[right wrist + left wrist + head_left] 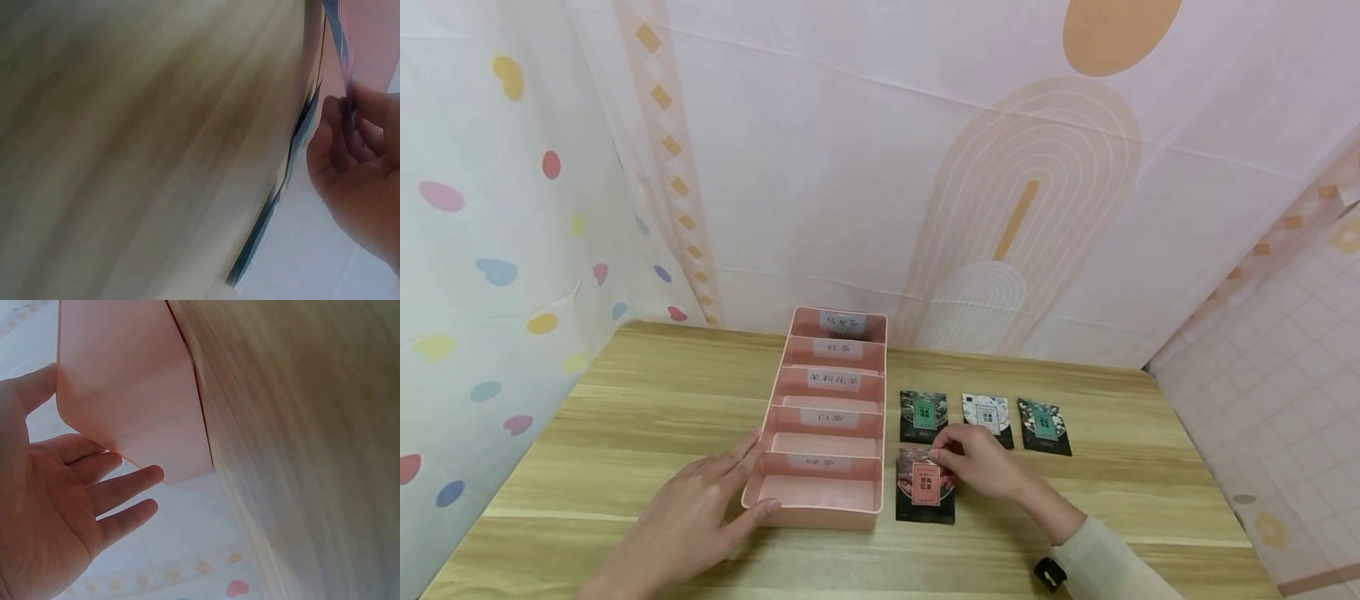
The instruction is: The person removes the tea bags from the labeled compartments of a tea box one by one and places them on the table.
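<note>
A long pink box [805, 518] with several labelled compartments stands on the table. My left hand [688, 508] rests on its near left corner, the thumb at the front rim and the fingers along the left side. In the left wrist view those fingers [128, 490] are spread and fairly straight against the pink wall. My right hand [981, 462] pinches the upper right corner of a black tea packet with a red label [925, 485], to the right of the box. From the right wrist view, this packet [337, 37] is tilted up off the table.
Behind the held packet lie a green-labelled tea packet [923, 415], a white-and-black one [987, 418] and another green-labelled one [1044, 425], in a row on the wooden table [647, 400]. Patterned cloth [820, 167] hangs behind and at both sides.
</note>
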Motion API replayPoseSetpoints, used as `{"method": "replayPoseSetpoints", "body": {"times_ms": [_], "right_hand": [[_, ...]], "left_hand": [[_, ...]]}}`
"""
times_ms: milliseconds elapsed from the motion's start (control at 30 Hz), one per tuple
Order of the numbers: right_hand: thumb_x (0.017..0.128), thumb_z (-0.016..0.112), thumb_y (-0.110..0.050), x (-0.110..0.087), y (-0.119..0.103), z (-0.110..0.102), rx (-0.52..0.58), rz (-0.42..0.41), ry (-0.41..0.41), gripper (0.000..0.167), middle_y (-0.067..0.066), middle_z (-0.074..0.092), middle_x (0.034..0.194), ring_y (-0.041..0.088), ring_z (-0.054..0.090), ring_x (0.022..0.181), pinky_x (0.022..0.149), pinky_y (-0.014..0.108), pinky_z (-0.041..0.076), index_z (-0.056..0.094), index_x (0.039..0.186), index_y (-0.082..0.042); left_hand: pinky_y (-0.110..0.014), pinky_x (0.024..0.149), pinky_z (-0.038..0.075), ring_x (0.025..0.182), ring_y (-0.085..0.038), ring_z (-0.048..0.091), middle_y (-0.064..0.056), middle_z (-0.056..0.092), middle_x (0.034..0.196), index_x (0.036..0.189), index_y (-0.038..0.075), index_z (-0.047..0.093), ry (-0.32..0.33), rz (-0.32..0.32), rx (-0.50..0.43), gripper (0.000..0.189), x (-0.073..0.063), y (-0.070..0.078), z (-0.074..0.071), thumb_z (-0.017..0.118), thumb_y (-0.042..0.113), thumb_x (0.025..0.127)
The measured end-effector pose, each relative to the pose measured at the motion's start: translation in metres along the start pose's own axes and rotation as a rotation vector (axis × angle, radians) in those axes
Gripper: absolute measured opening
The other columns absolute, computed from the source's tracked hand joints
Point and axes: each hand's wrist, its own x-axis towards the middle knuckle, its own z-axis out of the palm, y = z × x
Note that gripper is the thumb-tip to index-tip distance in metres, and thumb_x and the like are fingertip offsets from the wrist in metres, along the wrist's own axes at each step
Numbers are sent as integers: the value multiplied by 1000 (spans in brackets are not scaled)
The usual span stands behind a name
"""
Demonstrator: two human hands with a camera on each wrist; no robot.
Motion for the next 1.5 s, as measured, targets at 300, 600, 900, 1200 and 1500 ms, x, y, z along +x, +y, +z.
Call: {"method": "replayPoseSetpoints", "body": {"times_ms": [300, 600, 900, 1200, 1500], "right_hand": [[101, 70, -9, 5, 2, 5, -156, -31, -13, 9, -7, 66, 90, 6, 59, 78, 67, 26, 55, 75, 94, -13], [101, 71, -11, 6, 6, 6, -210, -54, -22, 12, -10, 63, 83, 3, 55, 73, 65, 24, 51, 73, 90, -16], [101, 72, -14, 6, 9, 6, -204, -61, -13, 10, -8, 64, 84, 4, 54, 74, 64, 25, 50, 73, 91, -14], [101, 72, -12, 5, 8, 5, -205, -41, -7, 6, -7, 65, 88, 5, 56, 75, 65, 25, 51, 74, 95, -13], [102, 70, -14, 3, 4, 1, -208, -21, 2, 6, -8, 66, 91, 5, 57, 77, 66, 26, 52, 74, 98, -12]], "left_hand": [[-56, 95, 56, 119, -36, 68, -20, 60, 147, 143, 0, 62, -16, -16, -5, 71, 0, -1, 1, 75, 48, 94], [-55, 94, 57, 118, -35, 69, -19, 60, 147, 142, -1, 63, -4, -5, 1, 70, 0, -1, 0, 75, 49, 94], [-57, 96, 56, 119, -35, 68, -18, 59, 148, 142, 0, 63, -1, -3, 8, 70, -1, -1, 1, 75, 50, 94], [-57, 97, 56, 120, -35, 68, -19, 59, 148, 143, 1, 63, -14, -11, 11, 70, -1, 0, -1, 74, 49, 94], [-56, 94, 57, 117, -35, 69, -20, 61, 146, 139, 1, 66, 26, 12, 11, 64, -1, 0, 1, 76, 45, 94]]}}
